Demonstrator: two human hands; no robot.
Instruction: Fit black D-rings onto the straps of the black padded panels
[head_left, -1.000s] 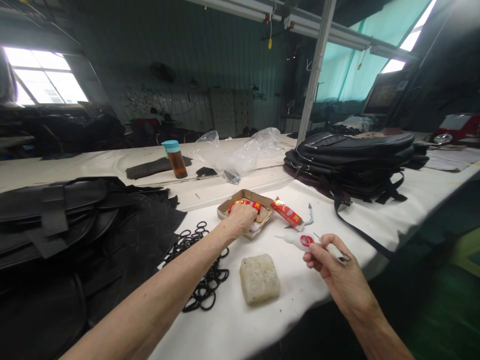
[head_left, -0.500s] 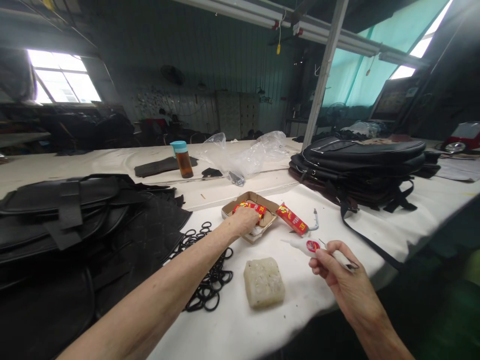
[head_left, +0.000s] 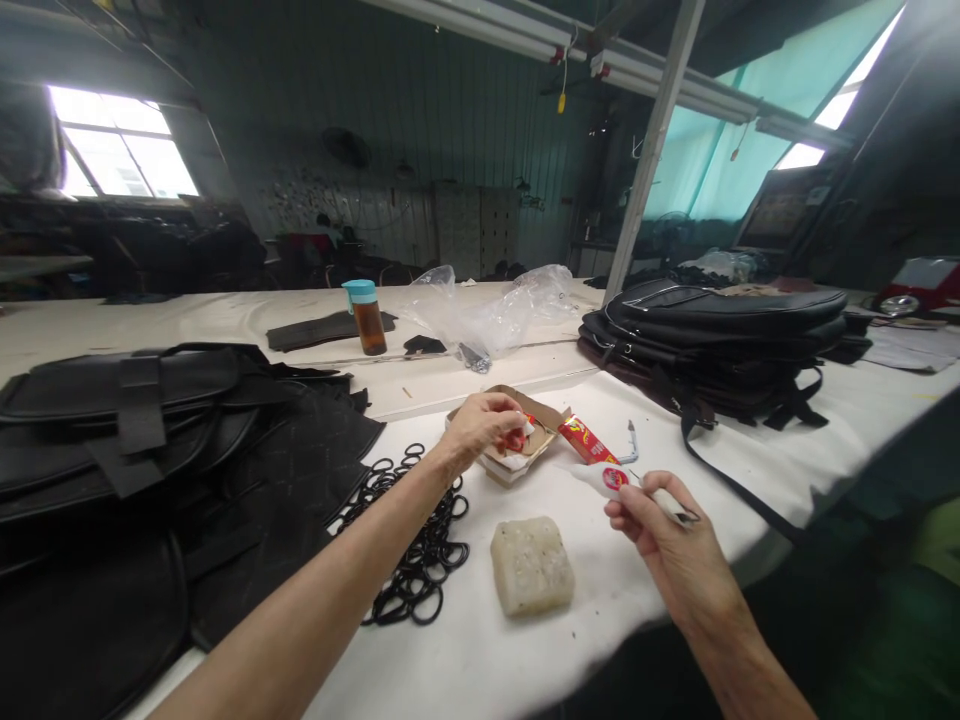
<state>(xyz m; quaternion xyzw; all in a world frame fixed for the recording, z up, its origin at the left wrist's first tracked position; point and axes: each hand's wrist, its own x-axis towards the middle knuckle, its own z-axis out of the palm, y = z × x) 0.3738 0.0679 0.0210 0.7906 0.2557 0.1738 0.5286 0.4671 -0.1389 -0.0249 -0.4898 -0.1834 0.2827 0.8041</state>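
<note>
Head view, and the right hand clamps a white squeeze bottle, between one and two o'clock from the pale block. Apart from it, the left hand hovers over the cardboard box at twelve, fingers bunched; on what, I can't tell.

No lettering can be read for certain. A white bottle in the right hand carries a round red label with pale print, too small to make out; yellow and white markings on the red packet just beyond are likewise illegible.
</note>
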